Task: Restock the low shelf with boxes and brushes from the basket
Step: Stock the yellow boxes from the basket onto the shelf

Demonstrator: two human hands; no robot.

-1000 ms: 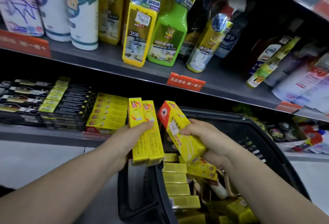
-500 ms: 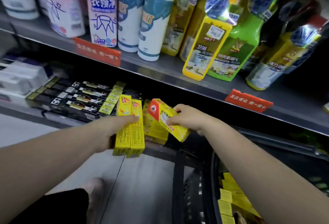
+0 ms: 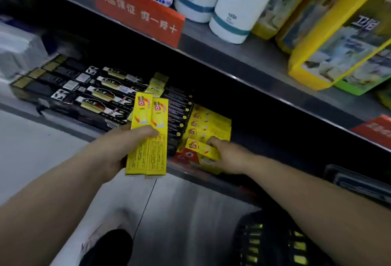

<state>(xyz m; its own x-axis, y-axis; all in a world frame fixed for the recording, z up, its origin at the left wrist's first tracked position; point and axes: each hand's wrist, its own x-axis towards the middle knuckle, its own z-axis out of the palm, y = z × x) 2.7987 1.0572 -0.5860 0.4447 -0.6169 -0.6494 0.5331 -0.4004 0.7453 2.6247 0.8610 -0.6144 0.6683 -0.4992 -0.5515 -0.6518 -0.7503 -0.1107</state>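
Observation:
My left hand [image 3: 124,145] grips two long yellow boxes [image 3: 148,136] side by side, upright, in front of the low shelf [image 3: 211,179]. My right hand [image 3: 228,155] holds another yellow box [image 3: 202,149] with a red end, lying flat against the front of the yellow box stack [image 3: 209,126] on that shelf. Left of the stack lie black boxes [image 3: 179,117] and black brush packs [image 3: 93,94]. The black basket [image 3: 275,238] sits at the bottom right, with yellow boxes showing through its mesh.
The upper shelf [image 3: 243,58] overhangs the low one and carries white bottles [image 3: 237,5], yellow and green cleaner packs [image 3: 338,33] and a red sign [image 3: 137,14]. Pale floor lies below. A foot [image 3: 105,244] shows at the bottom.
The view swung left and closer to the shelf. My right hand carried its yellow box from above the basket down onto the stack. My left hand kept its two boxes.

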